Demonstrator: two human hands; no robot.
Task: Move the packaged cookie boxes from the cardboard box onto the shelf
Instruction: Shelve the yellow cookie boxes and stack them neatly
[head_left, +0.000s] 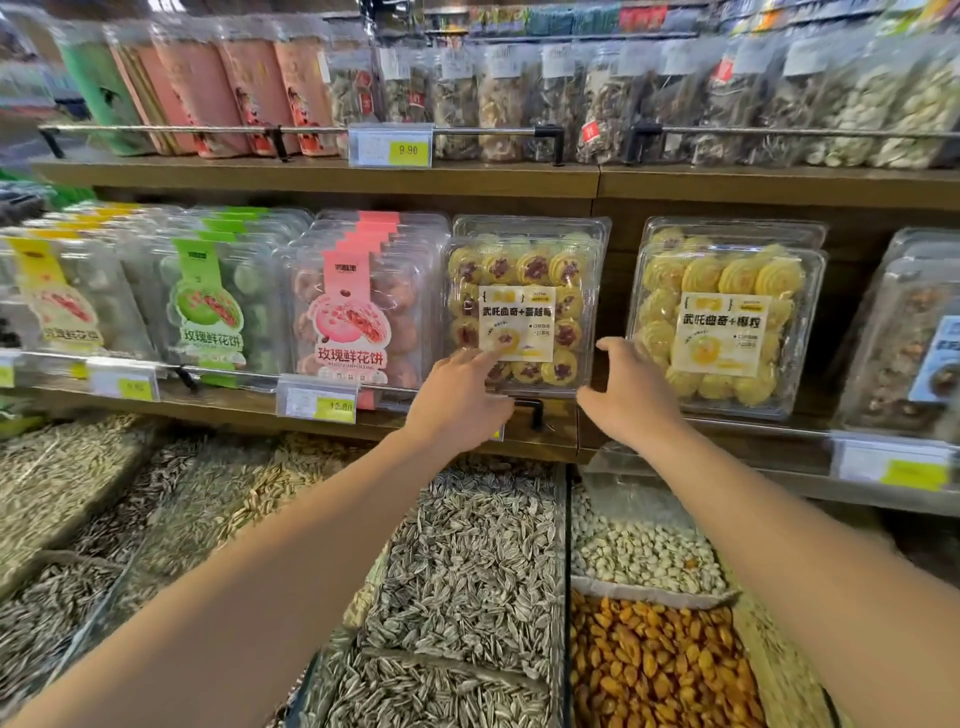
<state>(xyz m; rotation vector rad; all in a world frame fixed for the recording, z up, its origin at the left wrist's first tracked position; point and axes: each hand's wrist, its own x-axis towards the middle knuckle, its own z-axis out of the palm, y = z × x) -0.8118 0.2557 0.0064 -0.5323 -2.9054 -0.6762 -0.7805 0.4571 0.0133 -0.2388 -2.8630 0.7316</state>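
Cookie box being squared up on the shelf

The left hand (460, 392) is laid with relaxed fingers on the lower front of the jam cookie box (524, 304), stood upright on the wooden shelf (550, 439); the right hand (626, 392) is held released just beside its right edge.

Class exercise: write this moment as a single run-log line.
stage: shelving | left hand: touches front of clear plastic box of jam-centred yellow cookies | right hand: open beside it | box: upright on wooden shelf
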